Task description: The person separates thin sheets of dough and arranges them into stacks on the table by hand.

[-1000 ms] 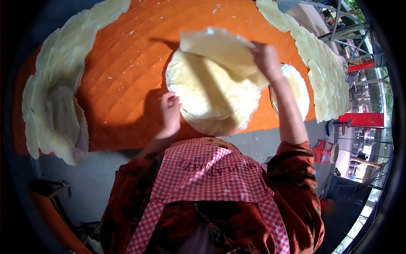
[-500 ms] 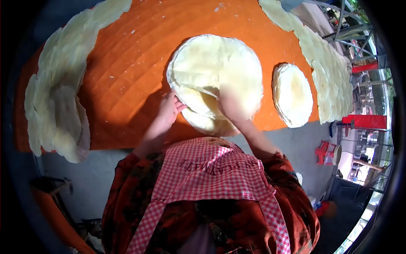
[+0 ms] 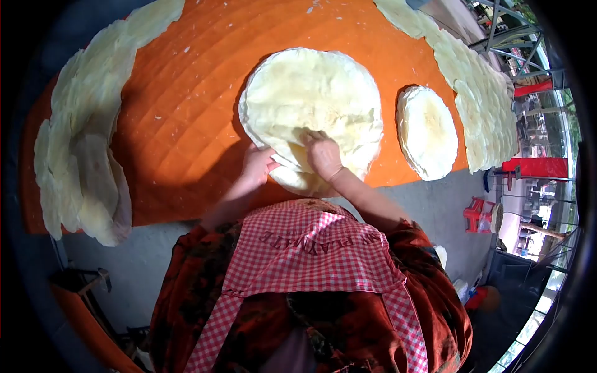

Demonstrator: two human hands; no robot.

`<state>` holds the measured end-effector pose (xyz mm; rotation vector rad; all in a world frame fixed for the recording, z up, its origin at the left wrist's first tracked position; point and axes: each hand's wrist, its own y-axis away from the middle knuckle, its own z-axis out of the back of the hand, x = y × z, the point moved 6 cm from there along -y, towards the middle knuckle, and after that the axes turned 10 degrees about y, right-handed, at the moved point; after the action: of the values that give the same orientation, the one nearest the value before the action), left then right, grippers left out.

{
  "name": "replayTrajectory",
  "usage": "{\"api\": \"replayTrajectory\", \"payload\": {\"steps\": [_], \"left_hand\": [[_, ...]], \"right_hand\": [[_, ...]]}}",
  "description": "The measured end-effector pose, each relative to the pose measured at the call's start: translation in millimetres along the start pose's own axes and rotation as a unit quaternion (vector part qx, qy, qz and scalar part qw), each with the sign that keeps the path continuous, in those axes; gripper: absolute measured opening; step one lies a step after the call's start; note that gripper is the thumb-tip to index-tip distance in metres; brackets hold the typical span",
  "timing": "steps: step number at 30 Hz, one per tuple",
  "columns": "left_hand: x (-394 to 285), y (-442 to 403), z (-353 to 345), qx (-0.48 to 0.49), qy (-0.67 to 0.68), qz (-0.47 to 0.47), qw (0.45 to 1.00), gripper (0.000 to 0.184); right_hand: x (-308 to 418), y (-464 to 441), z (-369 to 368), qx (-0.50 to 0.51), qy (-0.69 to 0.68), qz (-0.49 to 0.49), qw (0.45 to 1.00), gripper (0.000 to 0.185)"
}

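Note:
A stack of thin, round, pale flatbread sheets (image 3: 311,81) lies in front of me on the orange quilted cloth. My left hand (image 3: 256,165) is at the stack's lower left edge, its thumb and fingers closed on the rim of a flatbread sheet. On the lower middle of the top sheet rests my right hand (image 3: 324,156), palm down, fingers slightly bent and apart, touching the surface. Between the two hands the top sheet is lifted into a fold, and part of a lower sheet shows below it.
The orange cloth (image 3: 180,118) covers the table. A smaller oval stack of flatbreads (image 3: 428,132) sits to the right. Long overlapping rows of flatbread line the left side (image 3: 78,124) and the far right side (image 3: 482,105). A red stool (image 3: 477,215) stands on the floor.
My right hand, blurred before, has shifted slightly left and now rests on the sheet. The top sheet's fold edge has moved down. My left hand stays at the rim.

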<state>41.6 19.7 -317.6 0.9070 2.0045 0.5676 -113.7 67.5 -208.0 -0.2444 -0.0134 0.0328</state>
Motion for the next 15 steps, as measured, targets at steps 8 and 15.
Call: {"api": "replayTrajectory", "payload": {"steps": [8, 15], "left_hand": [[4.2, -3.8, -0.1, -0.024, -0.048, -0.008, 0.999, 0.032], [0.1, 1.8, -8.5, 0.001, -0.036, -0.056, 0.998, 0.032]], "right_hand": [[14.4, -2.6, -12.6, 0.043, -0.001, -0.03, 0.999, 0.029], [36.1, 2.8, 3.4, 0.036, -0.018, -0.024, 0.999, 0.05]]}}
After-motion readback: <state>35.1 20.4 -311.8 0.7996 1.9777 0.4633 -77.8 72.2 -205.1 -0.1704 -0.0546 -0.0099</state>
